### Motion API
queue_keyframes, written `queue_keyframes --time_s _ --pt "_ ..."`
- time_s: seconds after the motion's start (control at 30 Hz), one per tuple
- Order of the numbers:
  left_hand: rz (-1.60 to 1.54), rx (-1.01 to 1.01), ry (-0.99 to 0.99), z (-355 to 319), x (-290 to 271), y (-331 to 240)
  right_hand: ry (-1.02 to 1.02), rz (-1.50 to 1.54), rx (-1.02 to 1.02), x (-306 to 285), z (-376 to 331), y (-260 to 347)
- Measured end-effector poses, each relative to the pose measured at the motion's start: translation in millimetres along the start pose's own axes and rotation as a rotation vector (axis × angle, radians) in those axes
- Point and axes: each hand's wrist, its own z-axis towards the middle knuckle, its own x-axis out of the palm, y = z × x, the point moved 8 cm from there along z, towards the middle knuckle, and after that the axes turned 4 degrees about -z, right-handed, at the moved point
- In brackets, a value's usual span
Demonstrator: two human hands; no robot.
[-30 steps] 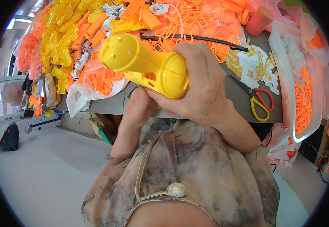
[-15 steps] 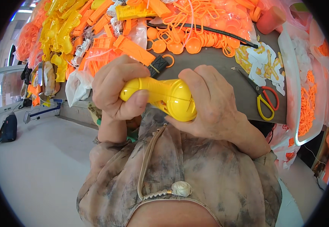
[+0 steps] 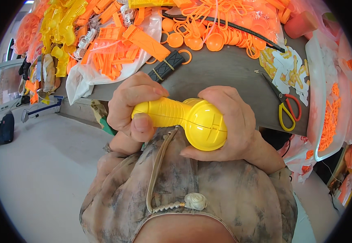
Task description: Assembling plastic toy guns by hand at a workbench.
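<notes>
Between my two hands is a yellow plastic toy body [image 3: 167, 114] with a ribbed grip and a round, domed end that has a seam and a small slot. My left hand [image 3: 132, 106] is closed round the ribbed grip, thumb on the near side. Around the far and right sides of the dome wraps my right hand [image 3: 234, 121], its thumb below. The toy is held in the air in front of my chest, over the table's near edge. Beyond my left hand lies a black ridged bar [image 3: 166, 66] with rubber bands round it.
Orange plastic parts [image 3: 117, 48] on a white bag and yellow shells [image 3: 62, 28] pile up at far left. Orange scoops [image 3: 215, 41] lie at the back beside a black strap [image 3: 245, 31]. To the right are scissors [image 3: 284, 99], paper labels [image 3: 289, 67] and a tub [image 3: 318, 154] of orange pieces.
Both hands have come nearer to my body with the toy. It has turned so the slotted dome shows more fully. The black bar is now less covered by my left hand.
</notes>
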Motion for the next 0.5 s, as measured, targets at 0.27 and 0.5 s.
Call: queue_keyframes --time_s 0.27,0.5 --pt "-0.062 -0.010 0.067 -16.7 8.2 -2.6 -0.013 0.078 0.018 1.6 -15.1 -0.4" --pt "-0.079 -0.081 0.061 -25.5 10.9 4.4 0.006 0.081 0.026 2.5 -17.3 -3.1"
